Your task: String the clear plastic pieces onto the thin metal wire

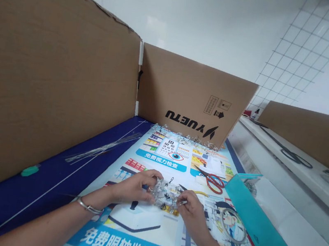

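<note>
**While both hands pinched one small clear piece over the poster**

As the head camera looked down, the left hand (137, 186) and the right hand (193, 211) met above the middle of the counter (49, 179). Each grip was closed on an opposite end of a clear beaded piece (168, 196), a small transparent item with dark and yellow bits; its finer detail could not be told. The piece was held just above a printed poster (158, 159) that covered the counter. A silver bangle (88, 206) sat on the left wrist. Red-handled scissors (214, 181) lay on the poster beyond the right hand, near a teal plastic sheet (260, 229) that leaned at the poster's right edge. A bundle of thin wires (100, 150) lay on the blue surface well to the left, with a small green object (30, 170) nearer the cardboard wall (49, 80). A row of small clear pieces (187, 137) lay at the foot of the far cardboard panel (188, 89).
</note>
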Available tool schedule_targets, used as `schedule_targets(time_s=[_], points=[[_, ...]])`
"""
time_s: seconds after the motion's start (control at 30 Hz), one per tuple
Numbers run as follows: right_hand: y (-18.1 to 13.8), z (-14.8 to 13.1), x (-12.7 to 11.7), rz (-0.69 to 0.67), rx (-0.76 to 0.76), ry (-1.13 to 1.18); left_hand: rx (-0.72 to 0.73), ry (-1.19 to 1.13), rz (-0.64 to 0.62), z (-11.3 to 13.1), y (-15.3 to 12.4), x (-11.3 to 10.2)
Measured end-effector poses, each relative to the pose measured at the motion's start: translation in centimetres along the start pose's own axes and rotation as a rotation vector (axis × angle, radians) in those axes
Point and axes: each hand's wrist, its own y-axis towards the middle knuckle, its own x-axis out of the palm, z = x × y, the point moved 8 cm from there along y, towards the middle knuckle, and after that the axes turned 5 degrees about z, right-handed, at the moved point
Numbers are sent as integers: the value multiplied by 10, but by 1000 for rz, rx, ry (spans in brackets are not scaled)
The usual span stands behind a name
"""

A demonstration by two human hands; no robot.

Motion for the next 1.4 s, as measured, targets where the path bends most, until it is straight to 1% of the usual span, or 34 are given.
schedule_targets(time_s=[0.07,0.17,0.23,0.3,0.43,0.53,0.6,0.7,0.77,0.83,0.9,1.0,1.07,1.17,1.27,1.4], points=[[2,-6,0,-17,-20,-60,21,40,14,2,2,-7],[12,-18,4,-39,-91,-163,54,116,26,3,4,-24],[23,-22,11,-52,-138,-196,53,166,40,-2,5,-36],[34,-21,21,-65,-165,-209,26,212,46,-13,4,-44],[51,-6,36,-78,-157,-199,-52,232,78,-41,0,-48],[55,3,38,-74,-148,-184,-76,230,67,-51,-2,-45],[55,6,37,-71,-148,-174,-94,229,39,-49,-3,-47],[54,6,35,-61,-154,-159,-120,222,-11,-36,-4,-56],[53,6,35,-56,-164,-147,-137,275,17,-22,-3,-66],[52,5,34,-52,-178,-136,-142,385,54,-7,3,-70],[51,3,34,-48,-195,-130,-132,477,29,6,13,-62],[49,0,32,-45,-224,-124,-67,591,-111,17,32,-32],[48,-3,31,-43,-242,-120,-68,668,-193,13,44,-15],[47,-4,29,-28,-255,-111,-124,791,-281,-3,54,0],[47,-2,27,-1,-248,-100,-172,877,-340,-15,59,7],[46,1,24,10,-251,-88,-199,941,-407,-19,67,17]])
